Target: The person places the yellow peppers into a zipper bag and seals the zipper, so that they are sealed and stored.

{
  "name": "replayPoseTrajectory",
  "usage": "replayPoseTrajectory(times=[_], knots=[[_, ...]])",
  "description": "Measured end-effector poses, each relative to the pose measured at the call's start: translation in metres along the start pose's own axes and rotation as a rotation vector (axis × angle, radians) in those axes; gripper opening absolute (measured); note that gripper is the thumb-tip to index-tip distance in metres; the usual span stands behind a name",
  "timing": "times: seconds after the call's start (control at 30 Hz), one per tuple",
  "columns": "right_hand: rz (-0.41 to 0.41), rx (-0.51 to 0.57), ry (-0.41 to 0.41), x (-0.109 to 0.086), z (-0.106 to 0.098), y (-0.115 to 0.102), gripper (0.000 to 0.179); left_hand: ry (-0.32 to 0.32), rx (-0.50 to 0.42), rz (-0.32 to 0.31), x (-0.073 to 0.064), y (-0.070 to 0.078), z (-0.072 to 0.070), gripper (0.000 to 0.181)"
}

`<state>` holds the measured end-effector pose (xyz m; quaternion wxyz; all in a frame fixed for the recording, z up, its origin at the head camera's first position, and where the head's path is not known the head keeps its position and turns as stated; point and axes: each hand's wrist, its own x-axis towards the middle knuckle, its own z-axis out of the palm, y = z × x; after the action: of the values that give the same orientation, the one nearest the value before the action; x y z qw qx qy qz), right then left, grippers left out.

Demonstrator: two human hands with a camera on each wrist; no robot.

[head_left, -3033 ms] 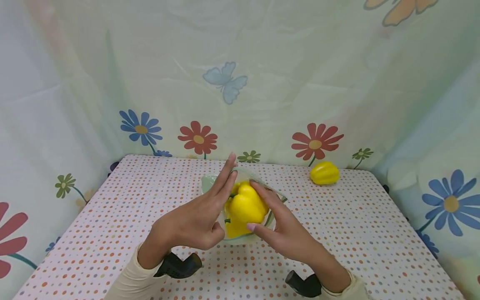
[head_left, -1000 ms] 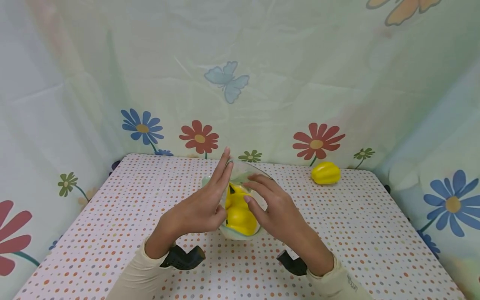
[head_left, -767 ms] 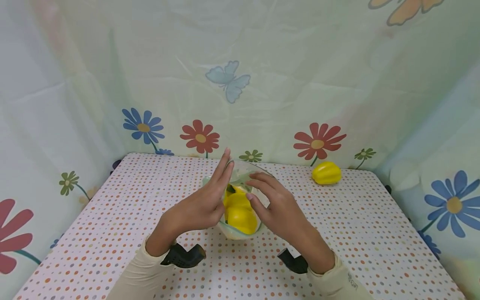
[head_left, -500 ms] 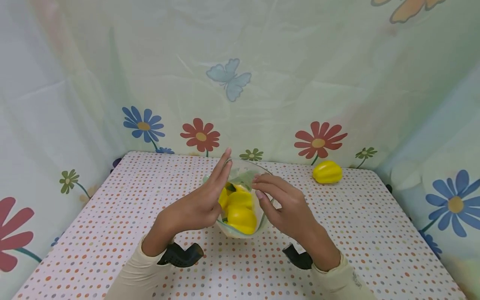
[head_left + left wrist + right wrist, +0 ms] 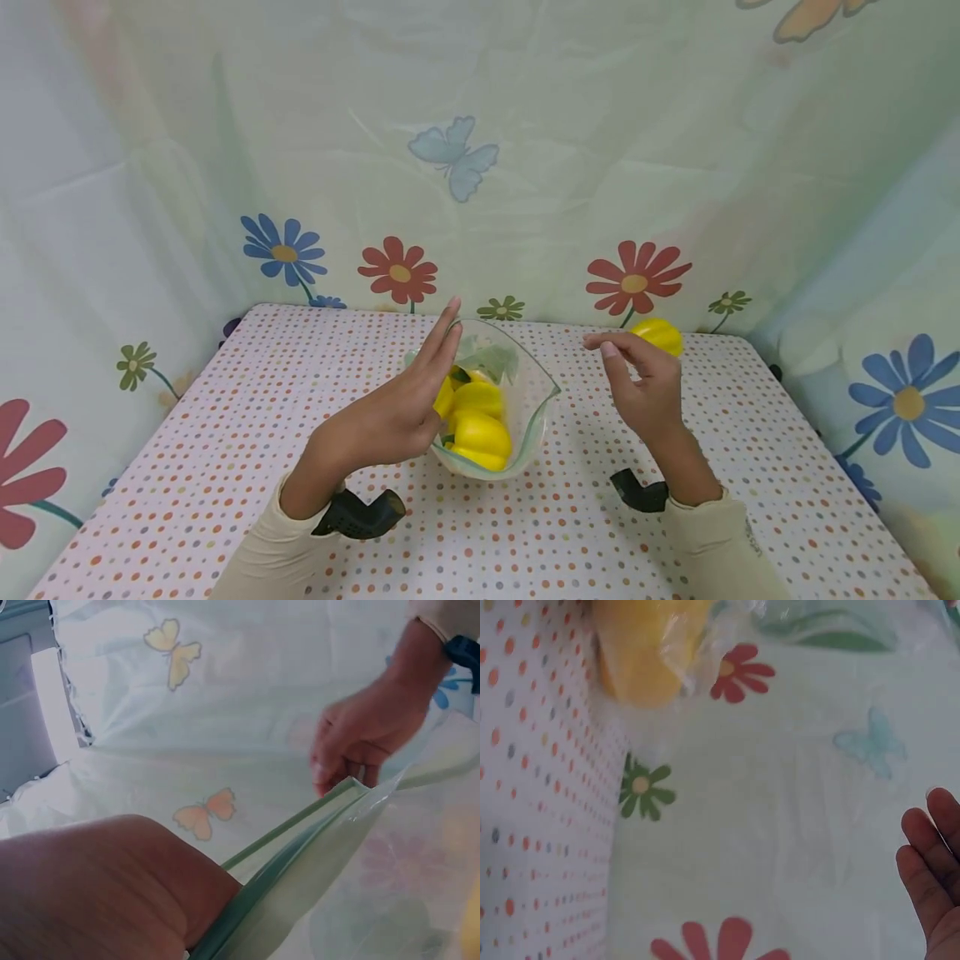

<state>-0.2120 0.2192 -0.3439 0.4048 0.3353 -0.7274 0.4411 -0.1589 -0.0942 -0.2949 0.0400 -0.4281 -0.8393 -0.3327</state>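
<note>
A clear plastic bag (image 5: 531, 433) with a green rim stands with its mouth spread wide, and several yellow bell peppers (image 5: 480, 437) lie inside. My left hand (image 5: 386, 417) is at the left side of the mouth, with straight fingers up along the rim and a bent thumb low near its front edge. The left wrist view shows the green rim (image 5: 259, 896) against this hand; its fingertips are hidden there. To the right of the bag, my right hand (image 5: 645, 387) holds nothing, its fingers slightly bent. It partly covers a single yellow bell pepper (image 5: 662, 336) farther back.
The table (image 5: 262, 450) wears a dotted cloth. A printed curtain (image 5: 540, 167) with flowers and butterflies hangs behind it and on both sides. Dark wrist mounts (image 5: 360, 514) sit on both forearms.
Three seconds ago my right hand held a bell pepper in the bag's mouth. It let go inside, then withdrew to the right toward the lone bell pepper. My left hand has barely moved.
</note>
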Motion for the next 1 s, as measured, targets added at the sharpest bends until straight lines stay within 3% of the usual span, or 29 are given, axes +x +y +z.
replayPoseTrajectory(times=[0.13, 0.23, 0.47, 0.67, 0.77, 1.0], knots=[[0.258, -0.097, -0.003, -0.01, -0.017, 0.035, 0.019, -0.003, 0.005, 0.002, 0.0, 0.0, -0.001, 0.095], [0.398, -0.168, -0.023, -0.015, -0.03, 0.057, 0.023, -0.011, 0.008, 0.0, 0.0, 0.0, -0.002, 0.095], [0.662, -0.315, -0.128, -0.019, -0.053, 0.096, 0.051, -0.021, 0.008, -0.015, 0.0, 0.0, -0.002, 0.094], [0.87, -0.392, -0.183, -0.036, -0.063, 0.125, 0.078, -0.024, 0.0, -0.029, -0.001, 0.0, -0.002, 0.093], [0.947, -0.407, -0.202, -0.043, -0.064, 0.136, 0.089, -0.032, -0.015, -0.043, -0.001, 0.0, -0.002, 0.093], [1.0, -0.384, -0.231, -0.048, -0.064, 0.152, 0.098, -0.024, -0.001, -0.035, -0.001, -0.001, -0.002, 0.092]])
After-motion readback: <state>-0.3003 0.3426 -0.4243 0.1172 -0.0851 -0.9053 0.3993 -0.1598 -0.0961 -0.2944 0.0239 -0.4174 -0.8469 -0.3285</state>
